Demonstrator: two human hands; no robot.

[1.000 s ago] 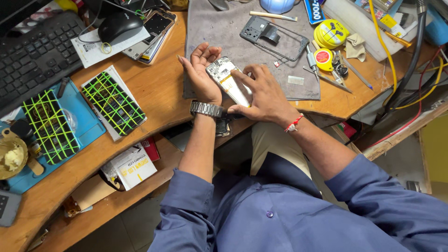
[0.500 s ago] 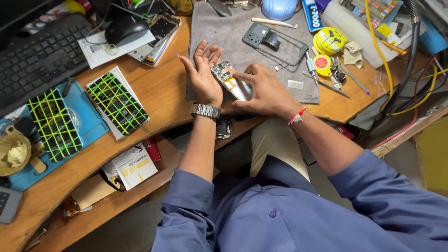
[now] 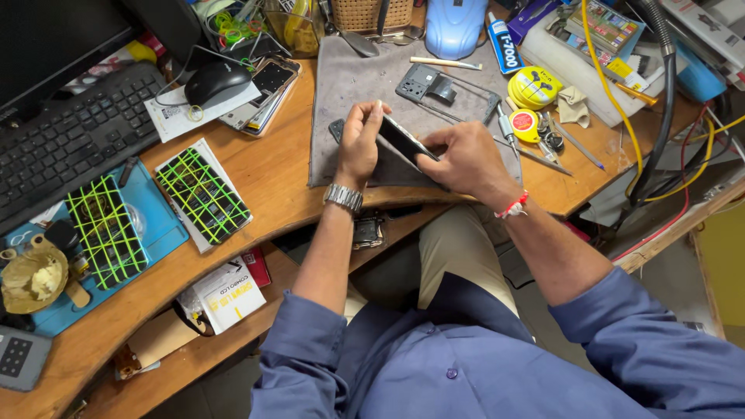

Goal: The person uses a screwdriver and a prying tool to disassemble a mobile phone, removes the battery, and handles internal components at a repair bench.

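My fingers [image 3: 371,116] of both hands close on a dark phone [image 3: 403,140], held tilted on edge just above the grey mat [image 3: 341,85] on the wooden desk [image 3: 272,186]. My left hand [image 3: 358,143] pinches the upper end; my right hand [image 3: 462,159] grips the lower edge. I judge that steady, even pressure near the edges suits this step. A loose phone frame [image 3: 434,85] lies beyond.

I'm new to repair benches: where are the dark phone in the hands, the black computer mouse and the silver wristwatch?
dark phone [image 3: 403,141], head view, its edge between both hands
black computer mouse [image 3: 216,81], head view, its top
silver wristwatch [image 3: 344,197], head view, its band
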